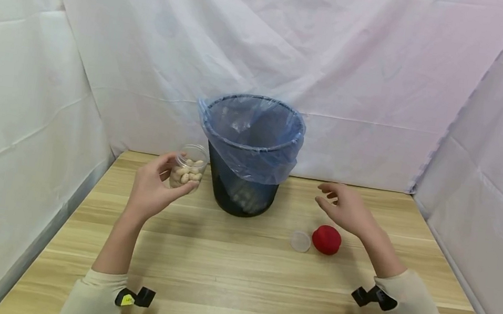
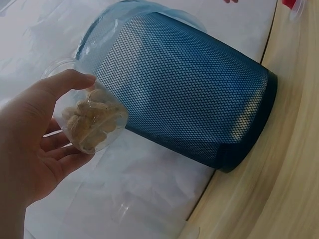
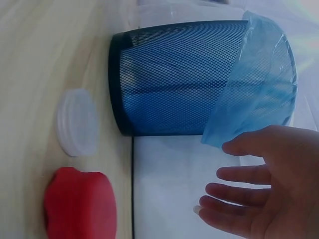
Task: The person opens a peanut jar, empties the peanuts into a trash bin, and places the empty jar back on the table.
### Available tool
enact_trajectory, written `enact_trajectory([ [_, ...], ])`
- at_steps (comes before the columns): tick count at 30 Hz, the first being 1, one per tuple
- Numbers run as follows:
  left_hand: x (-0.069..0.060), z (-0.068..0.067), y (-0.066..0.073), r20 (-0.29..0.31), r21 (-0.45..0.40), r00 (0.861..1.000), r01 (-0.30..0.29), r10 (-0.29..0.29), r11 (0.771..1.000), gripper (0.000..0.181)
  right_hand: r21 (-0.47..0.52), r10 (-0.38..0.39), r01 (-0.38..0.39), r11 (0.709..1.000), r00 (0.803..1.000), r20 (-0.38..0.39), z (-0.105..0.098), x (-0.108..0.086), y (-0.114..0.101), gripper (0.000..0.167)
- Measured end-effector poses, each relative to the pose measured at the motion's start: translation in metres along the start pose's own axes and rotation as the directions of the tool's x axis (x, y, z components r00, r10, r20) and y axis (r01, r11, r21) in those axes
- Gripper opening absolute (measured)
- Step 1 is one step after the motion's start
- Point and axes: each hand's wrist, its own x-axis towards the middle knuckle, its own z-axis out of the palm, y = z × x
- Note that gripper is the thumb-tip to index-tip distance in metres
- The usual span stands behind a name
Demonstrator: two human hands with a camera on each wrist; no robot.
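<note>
A clear open-topped jar [image 1: 189, 164] partly filled with peanuts in their shells [image 2: 92, 122] is gripped by my left hand [image 1: 154, 184], thumb on one side and fingers on the other. It is held above the table, just left of a black mesh bin [image 1: 238, 198] lined with a blue plastic bag [image 1: 255, 164]. My right hand [image 1: 345, 207] hovers right of the bin with loosely bent fingers and nothing in it. Below that hand on the table lie a translucent round lid [image 1: 300, 241] and a red object [image 1: 326, 239] with a lobed outline, whose kind I cannot tell.
The wooden table [image 1: 225, 281] runs back to a white cloth wall [image 1: 295, 41]. More white cloth hangs on the left [image 1: 9, 109] and right. The bin stands near the table's back edge, and pale shapes show faintly through its lower mesh.
</note>
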Motion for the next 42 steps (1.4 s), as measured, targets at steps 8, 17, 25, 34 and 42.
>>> enact_trajectory([
  [8, 0.0, 0.0, -0.003, -0.006, -0.012, 1.0, 0.022, -0.022, 1.0, 0.067, 0.004, -0.032, 0.032, 0.999, 0.999, -0.012, -0.011, 0.018, -0.009, 0.037],
  [17, 0.002, -0.001, -0.004, -0.004, -0.012, 1.0, 0.006, -0.006, 1.0, 0.066, 0.015, -0.009, 0.01, 1.0, 0.999, -0.052, -0.043, 0.05, -0.029, 0.037],
  [25, 0.001, -0.001, -0.004, -0.006, -0.018, 1.0, 0.004, -0.005, 1.0, 0.066, 0.033, 0.055, -0.053, 0.998, 0.996, -0.074, -0.069, 0.087, -0.054, 0.04],
  [34, 0.001, 0.0, -0.004, -0.01, -0.014, 1.0, -0.009, 0.008, 1.0, 0.066, 0.053, 0.111, -0.108, 0.993, 0.992, -0.057, -0.085, 0.119, -0.075, 0.05],
  [42, 0.001, -0.001, -0.002, -0.006, -0.007, 1.0, -0.014, 0.014, 1.0, 0.066, 0.089, 0.149, -0.152, 0.984, 0.988, 0.032, -0.082, 0.142, -0.091, 0.06],
])
